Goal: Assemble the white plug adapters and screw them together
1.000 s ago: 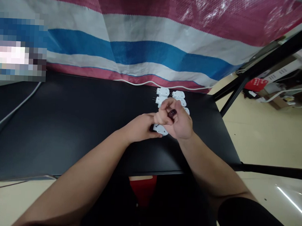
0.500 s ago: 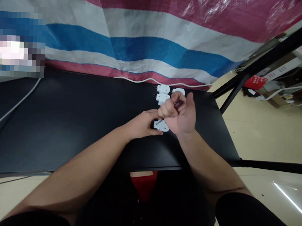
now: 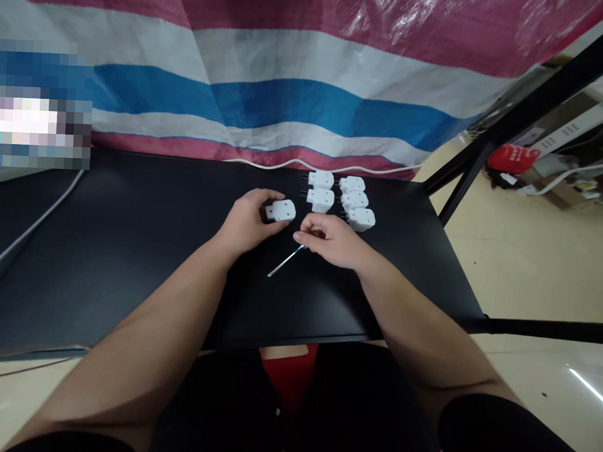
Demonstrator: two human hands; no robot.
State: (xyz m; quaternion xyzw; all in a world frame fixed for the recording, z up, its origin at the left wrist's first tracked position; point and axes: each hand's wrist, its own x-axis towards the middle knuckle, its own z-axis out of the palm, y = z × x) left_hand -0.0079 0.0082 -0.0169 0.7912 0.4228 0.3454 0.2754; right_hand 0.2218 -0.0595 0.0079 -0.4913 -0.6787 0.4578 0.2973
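Note:
A white plug [image 3: 283, 211] with small holes in its top face is gripped between the thumb and fingers of my left hand [image 3: 249, 220]. Its prong end is hidden by the hand. My right hand [image 3: 331, 237] is closed on a screwdriver [image 3: 284, 261]; the thin metal shaft points down and left, and the handle is mostly covered by my fingers. Just beyond the right hand, several similar white plugs [image 3: 320, 200] lie in two columns, their metal prongs facing left. The nearest one in the right column [image 3: 362, 218] sits close behind my right wrist.
The black tabletop [image 3: 131, 245] is bounded at the back by a striped sheet [image 3: 297, 102], with a white cable [image 3: 264, 166] along its foot. Another cable [image 3: 36, 221] crosses the left side. A black metal frame [image 3: 484, 151] rises at the right, with boxes beyond.
My left hand has moved left and away from me with its plug. The screwdriver has come off the plug, and my right hand has turned over, its shaft now pointing toward me and left.

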